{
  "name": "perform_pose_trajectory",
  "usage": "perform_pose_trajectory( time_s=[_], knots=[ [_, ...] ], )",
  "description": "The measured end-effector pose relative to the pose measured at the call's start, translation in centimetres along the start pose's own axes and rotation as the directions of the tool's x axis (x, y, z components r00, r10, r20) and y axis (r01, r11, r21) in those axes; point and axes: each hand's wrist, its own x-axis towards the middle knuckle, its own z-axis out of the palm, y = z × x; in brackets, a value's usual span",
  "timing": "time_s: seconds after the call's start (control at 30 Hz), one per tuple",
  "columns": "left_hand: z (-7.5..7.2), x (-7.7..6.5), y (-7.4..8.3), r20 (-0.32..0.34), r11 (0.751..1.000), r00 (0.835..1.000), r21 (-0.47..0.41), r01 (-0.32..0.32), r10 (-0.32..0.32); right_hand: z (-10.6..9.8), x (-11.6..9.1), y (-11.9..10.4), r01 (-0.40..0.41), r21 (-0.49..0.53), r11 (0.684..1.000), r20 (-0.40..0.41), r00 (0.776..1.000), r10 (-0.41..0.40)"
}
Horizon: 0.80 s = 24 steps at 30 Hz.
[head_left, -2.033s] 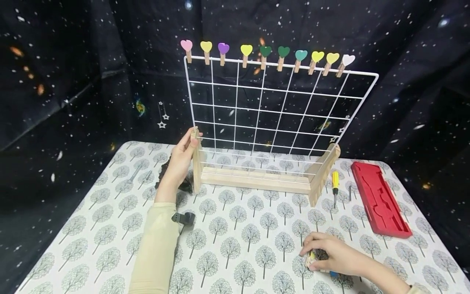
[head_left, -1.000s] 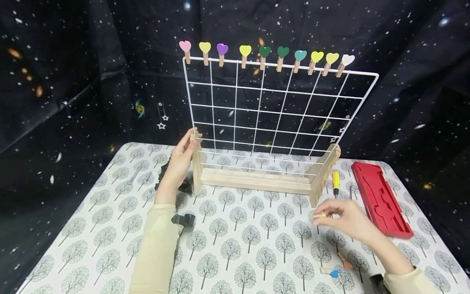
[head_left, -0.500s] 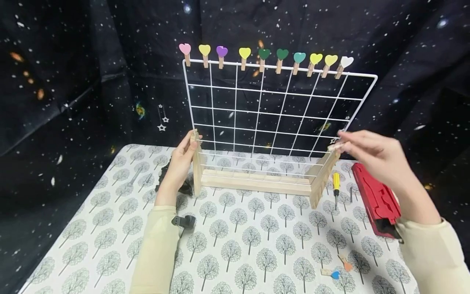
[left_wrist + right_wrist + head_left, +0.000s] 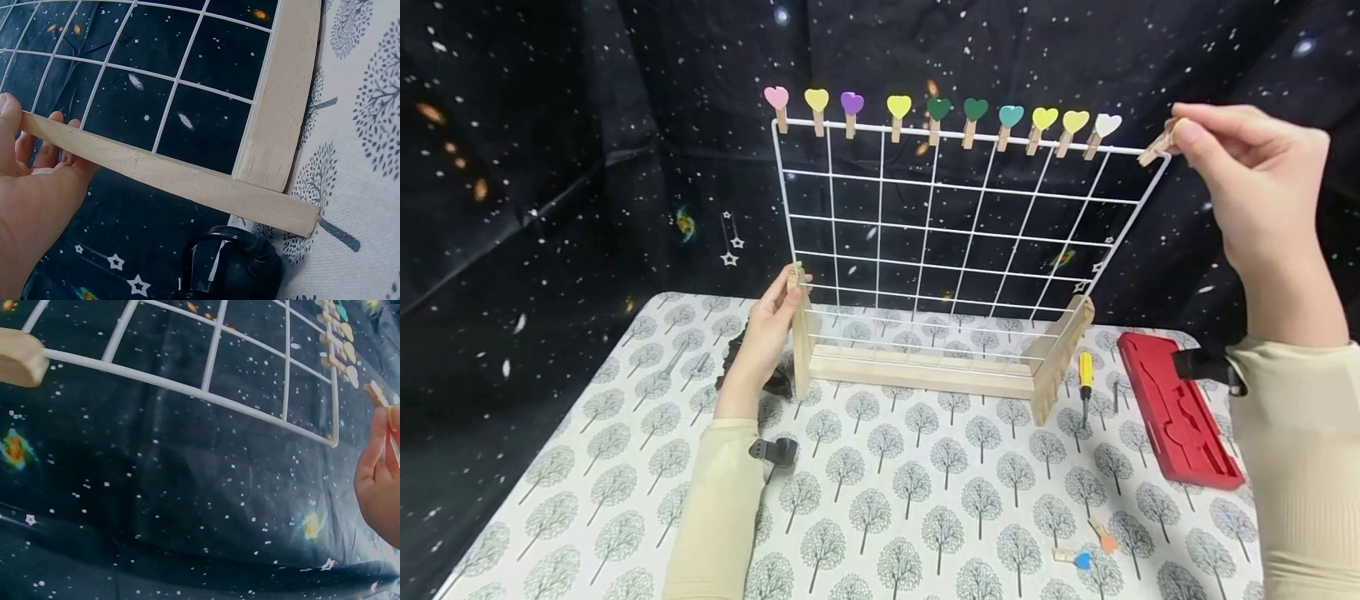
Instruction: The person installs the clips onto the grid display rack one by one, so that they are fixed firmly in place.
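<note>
A white wire grid stands upright in a wooden stand, leaning back. Along its top wire sits a row of clothespins with coloured hearts, from a pink one to a white one. My left hand grips the stand's left upright between thumb and fingers. At the grid's top right corner my right hand pinches a wooden clothespin whose heart is mostly covered by the fingers. In the right wrist view that clothespin appears apart from the wire.
Two loose clothespins, one blue-hearted and one orange-hearted, lie at the front right. A yellow screwdriver and a red tray lie right of the stand. Something black lies behind my left forearm.
My right hand has picked a clothespin off the table and carried it up, past the stand's right side, to the grid's top right corner. My left hand has stayed on the upright.
</note>
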Motion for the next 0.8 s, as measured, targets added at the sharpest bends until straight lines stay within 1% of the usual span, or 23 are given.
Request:
perform_pose_trajectory(
  time_s=[0.07,0.1,0.17,0.2,0.33,0.43,0.47,0.6,0.73,0.8],
  knots=[
    [0.0,0.0,0.0,0.003,1.000,1.000,-0.001,0.001,-0.001,0.2,0.8,-0.2,-0.008,-0.137,0.991,-0.004,1.000,0.008],
    [0.1,0.0,0.0,0.004,1.000,1.000,0.000,0.001,-0.001,0.3,1.1,-0.3,-0.011,-0.214,0.977,-0.006,1.000,0.010],
    [0.1,0.0,0.0,0.005,1.000,1.000,0.001,0.000,0.000,0.4,1.6,-0.4,-0.030,-0.327,0.945,0.003,0.999,0.033],
    [0.2,0.0,0.0,0.004,1.000,1.000,0.002,-0.001,0.001,0.4,1.8,-0.5,-0.039,-0.357,0.933,0.009,0.999,0.045],
    [0.3,0.0,0.0,0.002,1.000,1.000,0.005,-0.005,0.005,0.6,2.3,-0.5,-0.028,-0.397,0.918,0.030,0.999,0.043],
    [0.3,0.1,0.1,0.000,1.000,1.000,0.007,-0.004,0.004,0.8,2.7,-0.4,0.014,-0.430,0.902,0.045,0.999,0.006],
    [0.3,0.1,0.1,-0.001,1.000,1.000,0.008,-0.002,0.002,0.9,2.8,-0.4,0.018,-0.439,0.898,0.051,0.999,0.006],
    [0.2,0.0,0.1,-0.004,1.000,1.000,0.007,0.004,-0.004,1.0,2.9,-0.3,0.018,-0.460,0.888,0.079,0.997,0.021],
    [0.1,0.0,0.1,-0.005,1.000,1.000,0.010,0.008,-0.008,1.2,3.0,-0.1,0.019,-0.464,0.885,0.098,0.995,0.030],
    [0.1,0.0,0.1,-0.006,1.000,1.000,0.009,0.006,-0.006,1.3,3.0,-0.1,0.023,-0.484,0.875,0.112,0.993,0.035]
  ],
)
